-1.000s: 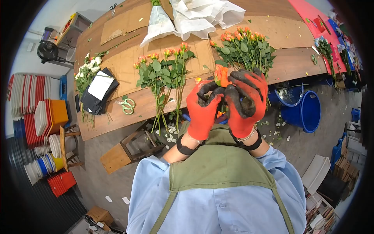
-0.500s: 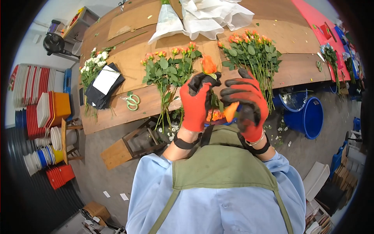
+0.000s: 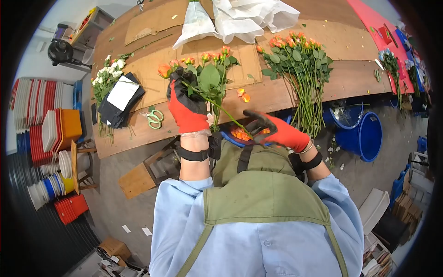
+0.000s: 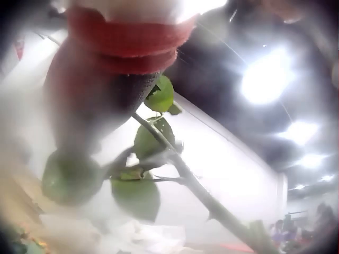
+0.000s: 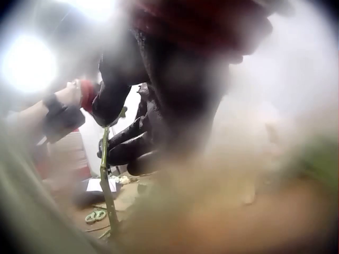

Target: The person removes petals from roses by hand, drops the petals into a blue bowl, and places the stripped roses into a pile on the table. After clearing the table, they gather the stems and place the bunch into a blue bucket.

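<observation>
An orange rose is gripped in my gloved left hand, its bloom showing beyond the dark fingers over the table's left half. Its leafy, thorned stem slants down and right from that hand. My gloved right hand is beside the stem's lower end, thumb and fingers spread apart. In the right wrist view the stem passes close by the dark fingers. Below that hand is a blue tub with orange petals in it. Loose petals lie near the table edge.
Orange rose bunches lie on the table, one behind the left hand and one at right. Green-handled scissors, black sheets and white roses are at left. White wrapping lies at the back; blue buckets stand at right.
Both hands were together at the rose bloom. The left hand has since carried the rose to the left; the right has come away, lower, toward the stem's end. An orange petal showed by the right hand midway.
</observation>
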### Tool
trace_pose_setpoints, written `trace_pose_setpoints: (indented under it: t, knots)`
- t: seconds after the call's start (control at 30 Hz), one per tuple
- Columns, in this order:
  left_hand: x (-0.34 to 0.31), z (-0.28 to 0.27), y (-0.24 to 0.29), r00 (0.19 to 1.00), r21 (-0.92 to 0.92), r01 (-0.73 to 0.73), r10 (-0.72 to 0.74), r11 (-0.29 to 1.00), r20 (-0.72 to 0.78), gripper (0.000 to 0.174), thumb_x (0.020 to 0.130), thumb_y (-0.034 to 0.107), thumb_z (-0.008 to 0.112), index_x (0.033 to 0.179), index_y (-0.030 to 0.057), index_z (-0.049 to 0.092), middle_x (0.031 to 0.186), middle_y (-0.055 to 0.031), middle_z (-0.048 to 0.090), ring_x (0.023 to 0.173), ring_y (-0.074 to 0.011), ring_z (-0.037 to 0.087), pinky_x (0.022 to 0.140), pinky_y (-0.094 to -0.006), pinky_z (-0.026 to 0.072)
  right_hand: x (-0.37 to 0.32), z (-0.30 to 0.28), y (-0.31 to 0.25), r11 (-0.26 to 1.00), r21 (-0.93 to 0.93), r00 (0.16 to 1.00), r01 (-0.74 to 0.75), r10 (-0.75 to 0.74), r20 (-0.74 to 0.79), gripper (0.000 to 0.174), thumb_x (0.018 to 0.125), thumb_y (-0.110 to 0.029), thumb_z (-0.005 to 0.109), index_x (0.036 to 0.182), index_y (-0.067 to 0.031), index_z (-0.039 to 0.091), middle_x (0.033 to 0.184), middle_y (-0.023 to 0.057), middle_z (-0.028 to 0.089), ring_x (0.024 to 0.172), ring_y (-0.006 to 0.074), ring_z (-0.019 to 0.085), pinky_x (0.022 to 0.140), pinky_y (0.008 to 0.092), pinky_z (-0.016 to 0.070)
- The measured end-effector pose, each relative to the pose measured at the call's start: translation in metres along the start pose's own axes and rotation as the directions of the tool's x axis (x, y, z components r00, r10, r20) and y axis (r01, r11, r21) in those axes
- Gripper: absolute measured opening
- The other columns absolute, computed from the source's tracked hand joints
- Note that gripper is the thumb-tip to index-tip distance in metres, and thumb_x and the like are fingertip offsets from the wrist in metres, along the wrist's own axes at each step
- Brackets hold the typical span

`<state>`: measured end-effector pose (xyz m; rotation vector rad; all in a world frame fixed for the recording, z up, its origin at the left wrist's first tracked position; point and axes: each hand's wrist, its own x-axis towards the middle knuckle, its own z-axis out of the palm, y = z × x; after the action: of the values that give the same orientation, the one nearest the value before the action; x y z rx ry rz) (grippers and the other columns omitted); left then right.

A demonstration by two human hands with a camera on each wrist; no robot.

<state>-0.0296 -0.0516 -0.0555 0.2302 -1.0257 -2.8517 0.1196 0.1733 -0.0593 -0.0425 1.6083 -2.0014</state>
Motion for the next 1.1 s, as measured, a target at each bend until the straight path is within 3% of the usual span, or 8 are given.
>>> trace_pose_setpoints:
  t: [0.27, 0.33, 0.37, 0.43, 0.53, 0.67, 0.97, 1.1]
  knots:
    - [0.003, -0.017, -0.013, 0.973, 0.04, 0.214, -0.217, 0.976, 0.078, 0.037, 0.098, 0.028, 0.056, 0.124, 0.0013, 0.06, 0.109, -0.0101, 0.067, 0.101, -0.0185, 0.062, 0.089, -0.0319, 0.0503, 0.004, -0.019, 0.028, 0.987, 0.057, 0.919, 0.15, -0.118, -0.377, 0.042, 0.085, 0.003, 0.052, 0.127, 0.0001, 0.057, 0.099, 0.0065, 0.067, 0.086, 0.012, 0.062, 0.078, 0.0266, 0.0506]
    - [0.008, -0.056, -0.034, 0.959, 0.829, -0.086, -0.178, 0.552, 0.218, 0.046, 0.091, 0.035, 0.065, 0.123, 0.0021, 0.061, 0.112, -0.0146, 0.067, 0.1, -0.0235, 0.065, 0.089, -0.0336, 0.0509, 0.001, -0.039, 0.025, 0.961, -0.17, 0.751, 0.219, -0.277, -0.599, 0.04, 0.085, 0.002, 0.052, 0.124, -0.0017, 0.06, 0.094, 0.0056, 0.067, 0.082, 0.0108, 0.062, 0.074, 0.0244, 0.0495]
    - [0.005, -0.085, -0.051, 0.96, 0.83, -0.086, -0.178, 0.552, 0.218, 0.046, 0.091, 0.035, 0.065, 0.123, 0.0021, 0.061, 0.112, -0.0146, 0.067, 0.1, -0.0235, 0.065, 0.089, -0.0336, 0.0509, -0.003, -0.054, 0.031, 0.922, -0.333, 0.654, 0.198, -0.377, -0.656, 0.04, 0.085, 0.001, 0.052, 0.124, -0.0028, 0.061, 0.095, 0.0054, 0.067, 0.082, 0.0104, 0.062, 0.072, 0.0236, 0.0487]
    - [-0.009, -0.133, -0.082, 0.898, 0.801, -0.391, 0.003, -0.453, 0.44, 0.038, 0.082, 0.041, 0.07, 0.098, 0.0068, 0.067, 0.093, -0.0144, 0.068, 0.086, -0.0332, 0.067, 0.076, -0.043, 0.0524, -0.012, -0.076, 0.033, 0.938, -0.296, 0.489, 0.178, -0.346, -0.801, 0.04, 0.086, 0.001, 0.052, 0.124, -0.0046, 0.062, 0.094, 0.0059, 0.068, 0.082, 0.0123, 0.063, 0.071, 0.0248, 0.0485]
    - [-0.03, -0.126, -0.086, 0.971, 0.736, -0.189, -0.234, -0.65, 0.043, 0.047, 0.075, 0.041, 0.078, 0.103, 0.0058, 0.064, 0.099, -0.0152, 0.067, 0.09, -0.0325, 0.066, 0.078, -0.0398, 0.0529, -0.026, -0.133, 0.053, 0.831, -0.543, 0.286, -0.117, -0.496, -0.82, 0.039, 0.085, -0.004, 0.059, 0.123, -0.0062, 0.062, 0.101, 0.0099, 0.068, 0.087, 0.0206, 0.065, 0.077, 0.0307, 0.0496]
    - [-0.028, -0.168, -0.11, 0.964, 0.794, -0.255, -0.211, -0.551, 0.163, 0.043, 0.075, 0.036, 0.078, 0.102, 0.0059, 0.064, 0.1, -0.0137, 0.066, 0.098, -0.031, 0.064, 0.08, -0.042, 0.0516, -0.032, -0.152, 0.054, 0.38, -0.601, 0.193, -0.703, -0.712, -0.676, 0.04, 0.082, -0.01, 0.067, 0.122, -0.0086, 0.062, 0.109, 0.0147, 0.065, 0.098, 0.0313, 0.062, 0.086, 0.0386, 0.0484]
    - [-0.044, -0.116, -0.1, 0.962, 0.957, -0.262, 0.04, -0.126, 0.269, 0.038, 0.079, 0.022, 0.074, 0.108, -0.0003, 0.065, 0.105, -0.0184, 0.067, 0.097, -0.0341, 0.063, 0.085, -0.0419, 0.0494, 0.02, -0.077, 0.054, 0.602, -0.776, 0.381, -0.186, -0.684, -0.622, 0.038, 0.082, -0.014, 0.07, 0.119, -0.0099, 0.063, 0.111, 0.0151, 0.063, 0.103, 0.0325, 0.059, 0.087, 0.0397, 0.048]
    - [-0.061, -0.078, -0.077, 0.969, 0.948, -0.229, -0.045, 0.22, 0.244, 0.033, 0.078, 0.014, 0.073, 0.106, -0.0014, 0.065, 0.096, -0.0174, 0.068, 0.089, -0.0316, 0.065, 0.082, -0.0376, 0.0508, 0.044, -0.043, 0.044, 0.903, -0.303, 0.611, 0.304, -0.429, -0.665, 0.042, 0.087, -0.009, 0.063, 0.127, -0.0057, 0.056, 0.111, 0.0116, 0.064, 0.096, 0.0242, 0.061, 0.08, 0.0345, 0.0515]
